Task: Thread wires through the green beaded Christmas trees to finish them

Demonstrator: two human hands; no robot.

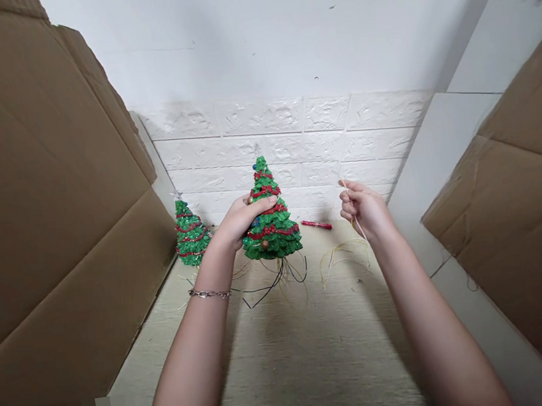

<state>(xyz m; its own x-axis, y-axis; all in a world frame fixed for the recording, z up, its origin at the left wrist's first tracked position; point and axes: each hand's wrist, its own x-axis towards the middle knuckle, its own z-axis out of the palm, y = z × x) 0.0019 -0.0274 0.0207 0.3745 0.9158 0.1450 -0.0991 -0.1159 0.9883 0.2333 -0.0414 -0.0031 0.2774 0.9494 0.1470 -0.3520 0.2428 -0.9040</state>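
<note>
My left hand [246,218] is closed around the side of a small green Christmas tree figurine [274,223] with red garlands, small baubles and a clear star on top. The tree is upright, and thin dark and yellowish wires [281,277] trail from its base over the table. To the right, my right hand [363,207] pinches a thin pale wire [357,226]. More yellow and white strands [341,253] hang below that hand. Left of my left wrist stands a second, similar Christmas tree figurine [189,235], partly hidden by the hand and forearm.
A red pen-like object [316,225] lies near the back wall between my hands. Tall cardboard [48,194] borders the table [298,360] on the left, with another cardboard piece [532,193] on the right. White brick-pattern wall panelling [259,117] closes off the back.
</note>
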